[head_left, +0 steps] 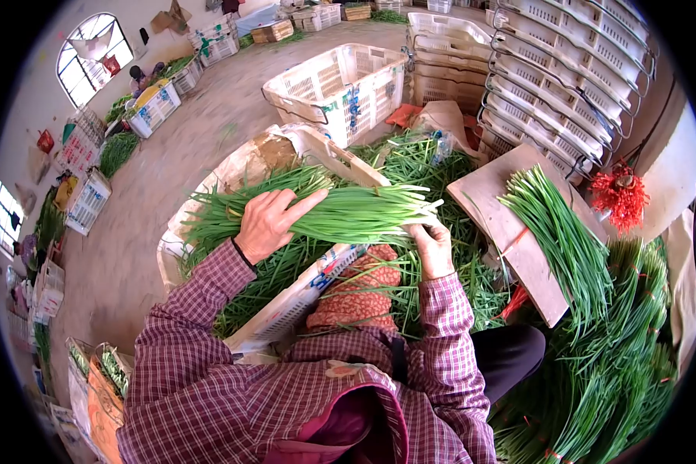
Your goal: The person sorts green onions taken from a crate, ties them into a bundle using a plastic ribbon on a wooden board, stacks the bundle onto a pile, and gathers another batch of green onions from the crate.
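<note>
A loose bunch of long green stalks lies across the crate in front of me, its pale ends to the right. My left hand rests on the leafy part, index finger stretched out and fingers apart. At the pale ends, my right hand is closed on the bunch. Under the bunch, more greens fill a white crate. To the right, a board bears another bunch of green stalks.
An off-white crate stands ahead, beside tall stacked crates. Red ties hang at the right, above heaped tied bundles. A patterned red cushion is near my lap. Other people sit among crates at the far left.
</note>
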Action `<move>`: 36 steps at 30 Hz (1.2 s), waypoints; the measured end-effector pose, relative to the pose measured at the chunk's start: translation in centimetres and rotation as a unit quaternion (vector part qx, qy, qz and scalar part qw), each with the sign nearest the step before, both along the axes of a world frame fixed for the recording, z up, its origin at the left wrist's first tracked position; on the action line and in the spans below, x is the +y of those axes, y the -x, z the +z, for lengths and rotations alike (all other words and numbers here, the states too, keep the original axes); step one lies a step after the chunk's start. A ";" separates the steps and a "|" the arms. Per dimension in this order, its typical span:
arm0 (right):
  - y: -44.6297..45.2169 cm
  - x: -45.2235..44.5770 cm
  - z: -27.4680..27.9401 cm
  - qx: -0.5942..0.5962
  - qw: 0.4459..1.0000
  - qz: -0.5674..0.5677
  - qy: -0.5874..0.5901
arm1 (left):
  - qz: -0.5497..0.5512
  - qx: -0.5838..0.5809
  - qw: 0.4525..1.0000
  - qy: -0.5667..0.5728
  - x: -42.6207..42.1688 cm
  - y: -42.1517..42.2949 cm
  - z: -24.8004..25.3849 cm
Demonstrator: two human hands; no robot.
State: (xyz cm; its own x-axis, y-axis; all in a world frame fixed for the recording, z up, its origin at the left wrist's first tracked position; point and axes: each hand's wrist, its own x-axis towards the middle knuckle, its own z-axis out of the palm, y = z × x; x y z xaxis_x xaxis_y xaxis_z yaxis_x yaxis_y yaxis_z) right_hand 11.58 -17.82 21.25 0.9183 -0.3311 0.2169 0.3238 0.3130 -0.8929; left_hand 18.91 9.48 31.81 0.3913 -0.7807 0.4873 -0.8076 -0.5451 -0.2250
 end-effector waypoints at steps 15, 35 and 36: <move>6.9 -11.2 1.9 0.310 0.670 -0.282 0.613 | -0.010 -0.120 0.991 -0.059 3.1 -1.6 0.8; 1.4 -2.5 7.5 0.106 0.977 0.127 0.137 | -0.074 -0.128 0.983 -0.106 -1.8 -0.7 0.8; 1.7 -2.8 7.8 0.077 0.989 0.111 0.062 | -0.070 -0.116 0.986 -0.102 -1.8 -0.7 0.8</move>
